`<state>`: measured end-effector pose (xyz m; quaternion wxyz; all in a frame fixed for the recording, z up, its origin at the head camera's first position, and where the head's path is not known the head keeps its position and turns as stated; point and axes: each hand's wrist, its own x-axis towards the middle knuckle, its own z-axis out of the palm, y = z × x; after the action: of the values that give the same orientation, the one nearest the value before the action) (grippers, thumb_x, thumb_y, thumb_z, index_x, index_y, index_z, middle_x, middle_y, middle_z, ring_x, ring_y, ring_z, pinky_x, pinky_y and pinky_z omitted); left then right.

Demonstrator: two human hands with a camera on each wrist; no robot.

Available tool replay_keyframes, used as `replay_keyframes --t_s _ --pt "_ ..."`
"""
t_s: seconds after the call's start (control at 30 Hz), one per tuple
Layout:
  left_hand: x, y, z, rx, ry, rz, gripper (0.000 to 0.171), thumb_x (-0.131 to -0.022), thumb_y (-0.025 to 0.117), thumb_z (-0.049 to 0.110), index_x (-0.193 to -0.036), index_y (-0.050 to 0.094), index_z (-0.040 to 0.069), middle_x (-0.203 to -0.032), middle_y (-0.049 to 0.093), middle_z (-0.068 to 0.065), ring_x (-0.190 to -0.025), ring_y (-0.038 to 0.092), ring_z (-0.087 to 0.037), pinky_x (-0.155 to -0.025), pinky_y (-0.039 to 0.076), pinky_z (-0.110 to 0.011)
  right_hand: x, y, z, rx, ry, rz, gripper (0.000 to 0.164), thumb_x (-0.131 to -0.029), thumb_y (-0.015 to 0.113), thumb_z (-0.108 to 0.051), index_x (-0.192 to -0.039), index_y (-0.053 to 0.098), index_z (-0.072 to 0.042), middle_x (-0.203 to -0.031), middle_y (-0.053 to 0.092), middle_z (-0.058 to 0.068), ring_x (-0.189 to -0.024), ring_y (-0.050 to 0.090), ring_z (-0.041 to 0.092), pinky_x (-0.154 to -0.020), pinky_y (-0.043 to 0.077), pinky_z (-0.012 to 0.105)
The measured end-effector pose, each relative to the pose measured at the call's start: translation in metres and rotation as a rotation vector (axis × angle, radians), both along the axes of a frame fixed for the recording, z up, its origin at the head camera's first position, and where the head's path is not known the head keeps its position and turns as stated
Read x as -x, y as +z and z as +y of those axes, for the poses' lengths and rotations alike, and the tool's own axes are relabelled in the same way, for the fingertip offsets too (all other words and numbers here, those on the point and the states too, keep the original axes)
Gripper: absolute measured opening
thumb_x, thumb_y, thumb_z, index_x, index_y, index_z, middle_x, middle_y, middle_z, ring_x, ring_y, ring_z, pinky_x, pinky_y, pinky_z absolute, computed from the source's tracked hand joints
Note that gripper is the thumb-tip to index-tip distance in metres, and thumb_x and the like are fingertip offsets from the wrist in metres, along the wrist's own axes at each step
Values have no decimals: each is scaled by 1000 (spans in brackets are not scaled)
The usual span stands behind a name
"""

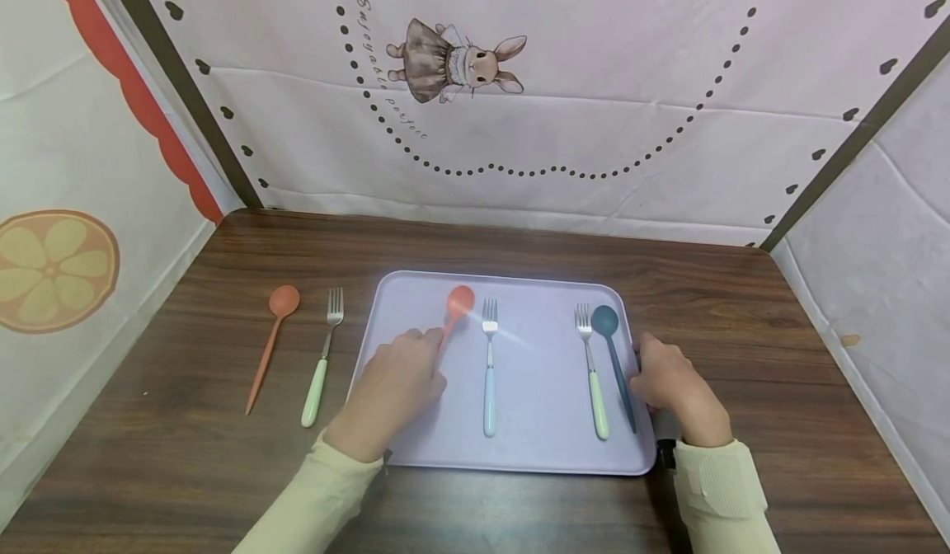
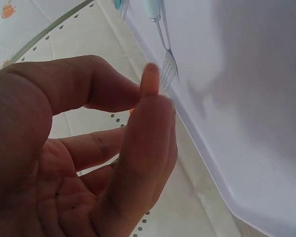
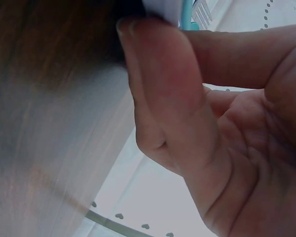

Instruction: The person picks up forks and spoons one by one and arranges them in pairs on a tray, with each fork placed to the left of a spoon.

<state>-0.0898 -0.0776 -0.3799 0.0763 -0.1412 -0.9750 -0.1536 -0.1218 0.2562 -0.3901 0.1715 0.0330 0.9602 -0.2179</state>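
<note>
Over the left part of the pale lilac tray, my left hand pinches a coral spoon by its handle. The handle's end pokes out between thumb and finger in the left wrist view. My right hand grips the tray's right edge, thumb and fingers either side of the rim in the right wrist view. A blue-handled fork lies on the tray right of the coral spoon. Close to my right hand, a green-handled fork and a dark teal spoon lie side by side.
Left of the tray, an orange spoon and another green-handled fork lie on the dark wooden table. A white printed cloth hangs behind the table, with more cloth walls at both sides.
</note>
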Motion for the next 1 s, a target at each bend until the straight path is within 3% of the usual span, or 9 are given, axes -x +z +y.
replay_keyframes --t_s 0.13,0.5,0.73,1.0 --pt "1 -1 4 -4 -1 -22 26 -76 70 -1 -101 66 -3 -70 52 -8 -56 49 -22 -49 44 -37 0 0 0 0 -1 -3 49 -89 58 2 -133 41 17 -86 60 23 -58 60 24 -53 50 36" --pt "3 -6 15 -26 -43 1 20 -73 67 -3 -92 63 -2 -68 50 -8 -56 51 -25 -49 47 -42 0 0 0 2 5 9 48 -88 59 2 -131 43 17 -84 60 21 -56 60 24 -54 50 37" --pt "3 -9 22 -29 -80 70 19 -70 69 -5 -88 62 -3 -66 52 -10 -57 55 -29 -50 47 -44 0 0 0 4 0 -3 48 -89 59 2 -131 42 17 -83 59 20 -57 60 24 -53 49 36" --pt "0 -12 32 -45 -128 137 16 -68 68 -7 -80 59 -1 -63 48 -9 -53 49 -24 -47 45 -41 0 -1 0 5 -4 -4 46 -90 60 2 -130 43 16 -86 59 21 -61 60 25 -53 50 36"
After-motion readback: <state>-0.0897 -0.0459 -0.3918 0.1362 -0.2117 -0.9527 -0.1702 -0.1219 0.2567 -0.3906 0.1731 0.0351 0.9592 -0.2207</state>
